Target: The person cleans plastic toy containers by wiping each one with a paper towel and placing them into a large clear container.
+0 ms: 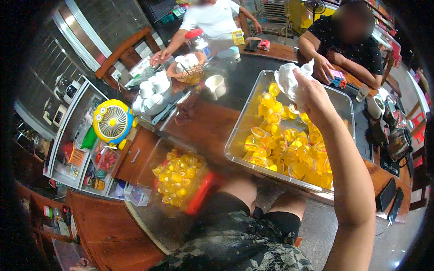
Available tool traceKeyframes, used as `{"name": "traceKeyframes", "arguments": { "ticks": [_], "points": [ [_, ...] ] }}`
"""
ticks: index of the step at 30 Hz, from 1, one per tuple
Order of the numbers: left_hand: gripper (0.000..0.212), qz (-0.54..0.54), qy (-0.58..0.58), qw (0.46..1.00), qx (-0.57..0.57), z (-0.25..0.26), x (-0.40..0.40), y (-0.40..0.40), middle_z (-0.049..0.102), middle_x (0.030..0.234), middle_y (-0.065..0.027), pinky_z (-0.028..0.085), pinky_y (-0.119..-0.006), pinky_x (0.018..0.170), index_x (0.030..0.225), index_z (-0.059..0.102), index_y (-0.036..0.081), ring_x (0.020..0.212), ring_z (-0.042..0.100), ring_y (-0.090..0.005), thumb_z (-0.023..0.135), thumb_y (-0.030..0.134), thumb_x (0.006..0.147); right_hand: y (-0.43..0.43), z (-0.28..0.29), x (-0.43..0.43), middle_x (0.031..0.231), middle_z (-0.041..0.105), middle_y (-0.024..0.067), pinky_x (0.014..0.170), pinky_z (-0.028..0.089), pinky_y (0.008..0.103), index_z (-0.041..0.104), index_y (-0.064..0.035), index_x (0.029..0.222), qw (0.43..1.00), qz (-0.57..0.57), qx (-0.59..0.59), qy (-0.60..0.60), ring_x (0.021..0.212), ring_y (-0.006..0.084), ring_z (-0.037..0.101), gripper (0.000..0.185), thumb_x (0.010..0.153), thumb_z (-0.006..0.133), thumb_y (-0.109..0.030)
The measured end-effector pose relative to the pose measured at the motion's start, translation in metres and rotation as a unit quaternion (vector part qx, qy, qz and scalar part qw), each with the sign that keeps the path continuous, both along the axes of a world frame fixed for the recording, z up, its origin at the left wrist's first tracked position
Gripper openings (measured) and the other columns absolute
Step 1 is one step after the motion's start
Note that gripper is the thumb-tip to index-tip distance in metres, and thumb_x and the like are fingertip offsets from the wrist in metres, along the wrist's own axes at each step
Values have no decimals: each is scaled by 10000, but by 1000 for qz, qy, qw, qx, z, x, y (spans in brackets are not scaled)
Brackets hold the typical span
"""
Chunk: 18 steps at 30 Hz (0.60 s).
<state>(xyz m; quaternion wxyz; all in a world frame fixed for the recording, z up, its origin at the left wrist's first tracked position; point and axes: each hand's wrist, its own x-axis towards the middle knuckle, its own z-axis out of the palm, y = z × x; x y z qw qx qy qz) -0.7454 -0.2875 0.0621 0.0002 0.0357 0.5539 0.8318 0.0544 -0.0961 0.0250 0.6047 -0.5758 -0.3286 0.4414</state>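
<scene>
My right hand [310, 93] grips a crumpled white cloth or tissue [288, 81]. It is held above the far side of a large clear plastic bin [234, 139] on the wooden table. Many small sealed cups of yellow jelly [284, 144] lie heaped in the bin, and my forearm hides part of its right side. Left of my knees stands a second clear container of yellow cups [178, 178], with a blurred red edge [203, 193]. My left hand is out of view.
Cups fill a bowl [152, 95] and an orange basket [184, 67]; a white pitcher [215, 86] stands nearby. A yellow fan [113, 122] sits at left. Two people sit opposite; one holds a toy truck [337, 79]. A hand [81, 264], owner unclear, shows lower left. Kettles [398, 144] stand right.
</scene>
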Motion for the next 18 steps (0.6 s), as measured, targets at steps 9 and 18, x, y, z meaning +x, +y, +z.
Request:
{"name": "traceKeyframes", "arguments": {
  "ticks": [9,18],
  "points": [
    [370,-842,27,524,127,10,163,207,540,717,-15,424,-226,503,851,543,95,538,479,-102,443,445,916,18,-15,6,719,593,-1,464,367,255,575,-119,906,992,-35,118,37,607,116,543,265,888,509,-375],
    [292,-916,142,354,-123,9,655,265,561,999,-35,447,-291,695,1114,537,132,806,535,-142,517,320,892,38,-42,73,873,614,172,685,468,381,559,-24,977,854,-132,210,-457,820,306,595,274,747,603,-167]
  ]
}}
